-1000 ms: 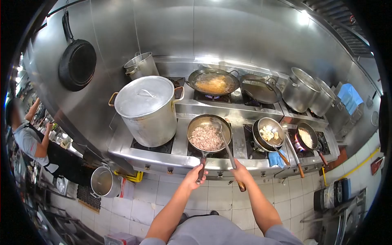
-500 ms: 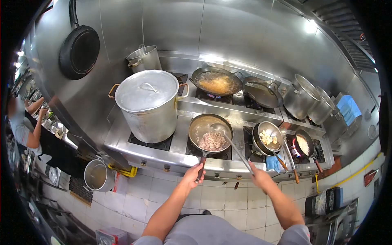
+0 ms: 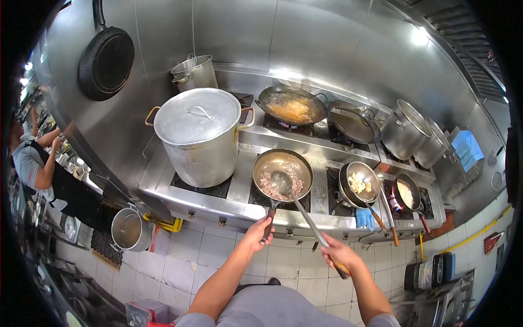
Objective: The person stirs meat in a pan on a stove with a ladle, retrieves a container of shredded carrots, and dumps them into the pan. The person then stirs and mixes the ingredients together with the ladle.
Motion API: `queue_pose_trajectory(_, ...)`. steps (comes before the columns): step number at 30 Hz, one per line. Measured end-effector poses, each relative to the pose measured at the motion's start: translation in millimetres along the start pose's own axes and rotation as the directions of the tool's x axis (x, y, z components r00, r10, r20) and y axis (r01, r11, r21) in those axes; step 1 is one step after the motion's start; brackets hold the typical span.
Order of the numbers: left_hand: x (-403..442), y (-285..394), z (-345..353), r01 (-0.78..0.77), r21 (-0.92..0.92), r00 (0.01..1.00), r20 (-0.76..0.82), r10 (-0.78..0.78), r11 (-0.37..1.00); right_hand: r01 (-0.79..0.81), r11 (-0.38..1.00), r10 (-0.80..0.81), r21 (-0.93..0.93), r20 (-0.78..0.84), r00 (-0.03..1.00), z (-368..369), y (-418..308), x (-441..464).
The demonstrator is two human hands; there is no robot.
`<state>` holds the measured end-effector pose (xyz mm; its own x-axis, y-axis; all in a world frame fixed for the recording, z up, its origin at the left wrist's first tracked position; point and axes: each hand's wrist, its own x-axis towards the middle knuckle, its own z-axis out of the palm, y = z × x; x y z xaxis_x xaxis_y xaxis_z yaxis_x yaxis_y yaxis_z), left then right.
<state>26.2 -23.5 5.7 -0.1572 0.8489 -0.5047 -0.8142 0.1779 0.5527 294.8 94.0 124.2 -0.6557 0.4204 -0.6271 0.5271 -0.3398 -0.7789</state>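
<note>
Head camera view: a round metal frying pan (image 3: 272, 159) sits near the middle of the front edge of a stainless-steel stove (image 3: 243, 177), its inner wall smeared and glossy around crumbly, pinkish-brown minced meat (image 3: 266, 185). A tall, cylindrical, dull aluminium stockpot (image 3: 197, 163) with a flat lid fills the stove's front left corner. Along the back edge, a wide, dark metal wok (image 3: 263, 102) holds bubbling orange-brown contents, hard to identify. The rounded bowl of a long steel ladle (image 3: 308, 219) covers part of the meat; a co-worker (image 3: 32, 163) is partly cut off at far left. The left hand (image 3: 255, 235) closes around the pan's dark brown handle, some fingers hidden; the right hand (image 3: 339, 256), well apart, grips the ladle near its wooden end.
</note>
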Motion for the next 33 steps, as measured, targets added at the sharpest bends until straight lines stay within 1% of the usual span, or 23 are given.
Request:
queue_pose_trajectory(1,-3,2,4,0.004,0.007,1.0,-0.009,-0.004,1.0,0.001,1.0,-0.001,0.0,-0.003,1.0,-3,4,16)
queue_pose_trajectory(3,-1,5,6,-0.013,0.002,1.0,-0.018,0.013,1.0,0.052,0.987,-0.065,-0.15,-0.087,0.994,0,-3,45)
queue_pose_trajectory(4,1,3,3,-0.004,0.016,1.0,-0.017,0.004,1.0,0.054,0.986,-0.067,-0.159,-0.076,0.995,5,-8,49)
queue_pose_trajectory(6,1,3,0,-0.001,0.03,1.0,-0.017,0.002,1.0,0.115,0.977,-0.143,-0.178,-0.152,0.978,17,-23,53)
queue_pose_trajectory(8,-1,4,3,0.027,0.044,0.998,-0.06,-0.024,0.999,0.113,0.986,-0.13,-0.126,-0.132,0.983,18,-32,57)
queue_pose_trajectory(10,-1,3,2,0.004,0.04,0.999,-0.037,-0.002,0.999,0.062,0.979,-0.063,0.194,-0.001,0.998,14,-28,75)
queue_pose_trajectory(11,-1,2,2,-0.015,0.04,1.0,-0.012,0.016,0.999,0.058,0.98,-0.06,0.191,0.001,0.998,16,-24,84)
queue_pose_trajectory(13,4,1,0,-0.016,0.044,1.0,-0.021,0.016,0.999,0.083,0.994,-0.094,-0.065,-0.178,0.98,25,-31,101)
queue_pose_trajectory(14,5,1,-3,-0.005,0.052,0.999,-0.033,0.007,0.999,0.087,0.994,-0.098,-0.073,-0.168,0.981,27,-32,101)
queue_pose_trajectory(16,1,3,-2,-0.009,0.046,0.999,-0.031,0.011,0.999,0.151,0.968,-0.189,-0.202,-0.185,0.964,36,-39,81)
queue_pose_trajectory(17,0,4,0,-0.005,0.042,1.0,-0.024,0.006,0.999,0.124,0.987,-0.14,-0.107,-0.168,0.976,38,-46,69)
queue_pose_trajectory(18,2,4,-1,-0.006,0.036,1.0,-0.022,0.007,0.999,0.121,0.986,-0.139,-0.112,-0.169,0.976,36,-46,72)
queue_pose_trajectory(20,4,0,-4,-0.04,0.052,0.999,0.015,0.039,0.998,0.029,0.998,-0.022,0.053,-0.123,0.992,29,-35,85)
queue_pose_trajectory(22,8,3,-5,-0.02,0.051,1.0,0.02,0.019,0.998,0.042,0.996,-0.029,0.084,-0.145,0.989,27,-27,91)
queue_pose_trajectory(23,8,5,-6,-0.001,0.062,1.0,0.009,0.001,0.998,0.104,0.982,-0.137,-0.155,-0.222,0.965,27,-24,92)
queue_pose_trajectory(24,7,4,-7,0.024,0.07,1.0,-0.005,-0.024,0.997,0.136,0.913,-0.252,-0.385,-0.27,0.929,30,-21,88)
queue_pose_trajectory(25,7,5,-8,0.019,0.064,1.0,-0.004,-0.019,0.998,0.079,0.887,-0.247,-0.456,-0.323,0.914,31,-24,79)
queue_pose_trajectory(26,7,4,-8,0.015,0.066,1.0,-0.001,-0.015,0.998,0.077,0.885,-0.247,-0.46,-0.323,0.914,27,-21,82)
queue_pose_trajectory(28,6,0,-8,0.026,0.072,1.0,0.004,-0.026,0.997,0.042,0.641,-0.467,-0.766,-0.347,0.813,19,-6,95)
queue_pose_trajectory(29,7,-1,-8,0.021,0.081,1.0,0.006,-0.021,0.996,0.004,0.555,-0.507,-0.832,-0.334,0.795,19,0,103)
queue_pose_trajectory(30,9,2,-8,0.01,0.094,1.0,0.008,-0.011,0.995,0.002,0.559,-0.508,-0.829,-0.34,0.791,21,-4,95)
queue_pose_trajectory(32,8,6,-6,0.012,0.102,1.0,0.001,-0.012,0.995,-0.05,0.585,-0.296,-0.81,-0.27,0.916,25,-15,74)
queue_pose_trajectory(33,8,6,-4,0.015,0.096,1.0,-0.009,-0.014,0.995,0.102,0.626,-0.363,-0.773,-0.173,0.916,18,-10,67)
